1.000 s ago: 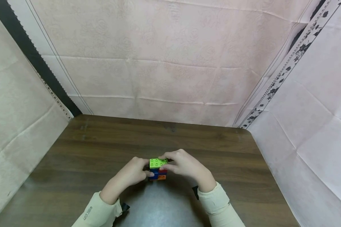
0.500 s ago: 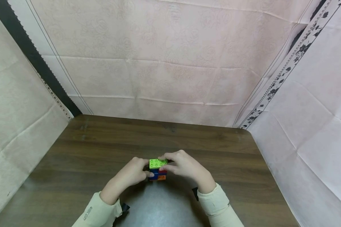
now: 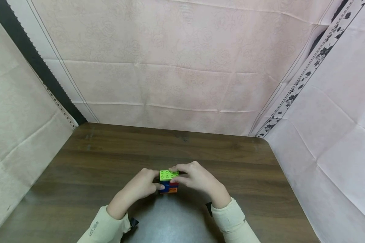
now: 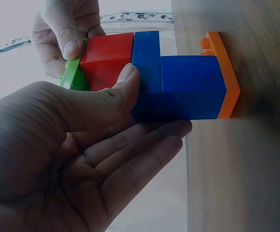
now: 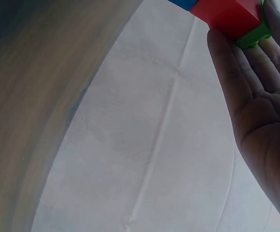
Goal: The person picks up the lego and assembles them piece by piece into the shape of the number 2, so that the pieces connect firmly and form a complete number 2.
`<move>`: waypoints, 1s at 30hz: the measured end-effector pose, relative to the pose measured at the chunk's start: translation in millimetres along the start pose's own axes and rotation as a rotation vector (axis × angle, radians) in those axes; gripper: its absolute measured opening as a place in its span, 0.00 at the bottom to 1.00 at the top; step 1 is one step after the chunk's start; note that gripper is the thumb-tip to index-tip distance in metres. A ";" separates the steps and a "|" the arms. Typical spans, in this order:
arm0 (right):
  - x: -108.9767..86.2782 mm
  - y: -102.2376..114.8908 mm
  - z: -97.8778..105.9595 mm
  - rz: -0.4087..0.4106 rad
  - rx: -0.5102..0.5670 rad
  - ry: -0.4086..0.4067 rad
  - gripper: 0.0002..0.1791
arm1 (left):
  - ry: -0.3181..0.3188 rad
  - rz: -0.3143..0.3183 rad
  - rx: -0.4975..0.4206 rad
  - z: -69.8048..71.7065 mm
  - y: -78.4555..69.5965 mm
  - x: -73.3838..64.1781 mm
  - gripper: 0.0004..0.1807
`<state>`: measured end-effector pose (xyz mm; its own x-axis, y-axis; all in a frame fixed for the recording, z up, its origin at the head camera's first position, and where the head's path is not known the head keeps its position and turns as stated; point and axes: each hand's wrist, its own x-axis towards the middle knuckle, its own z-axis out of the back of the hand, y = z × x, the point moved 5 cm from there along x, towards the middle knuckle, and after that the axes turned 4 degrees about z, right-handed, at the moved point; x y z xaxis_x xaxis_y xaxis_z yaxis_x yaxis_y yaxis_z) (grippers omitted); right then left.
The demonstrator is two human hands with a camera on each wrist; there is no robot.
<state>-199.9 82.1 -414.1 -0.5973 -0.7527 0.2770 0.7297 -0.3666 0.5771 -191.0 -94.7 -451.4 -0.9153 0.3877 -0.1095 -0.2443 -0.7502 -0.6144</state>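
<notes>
A small tower of toy building bricks stands upright on the table, seen sideways in the left wrist view. Its orange base plate [image 4: 229,82] is at the table, with blue bricks [image 4: 193,79] above it. Red bricks [image 4: 108,50] follow, and a lime-green studded plate [image 3: 166,174] caps the top. My left hand [image 3: 144,184] grips the tower's left side, thumb across the red and blue bricks, fingers behind. From the right, my right hand [image 3: 197,177] pinches the green plate and upper red bricks between thumb and fingers. The tower's far side is hidden.
The brown wooden table [image 3: 109,148] spreads around both hands. Pale patterned cloth [image 3: 182,67] hangs behind it, with more cloth on the left and a flower-bordered sheet [image 3: 322,111] on the right. Black straps [image 3: 134,222] show at the sleeve cuffs.
</notes>
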 end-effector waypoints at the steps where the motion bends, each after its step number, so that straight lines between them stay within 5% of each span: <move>1: -0.3 -0.2 -0.2 0.000 0.006 -0.005 0.17 | 0.000 0.002 0.001 -0.3 0.3 0.3 0.10; 19: -3.3 -1.7 -1.3 0.060 0.005 -0.014 0.17 | 0.003 -0.002 0.003 -0.8 3.2 0.7 0.11; 30: -3.6 -3.5 -1.1 0.114 0.038 -0.035 0.18 | 0.034 -0.073 -0.003 1.7 6.4 2.1 0.13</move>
<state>-199.9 85.5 -418.0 -0.5229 -0.7684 0.3689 0.7809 -0.2584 0.5687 -195.0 -99.6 -454.3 -0.8837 0.4591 -0.0909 -0.3087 -0.7177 -0.6242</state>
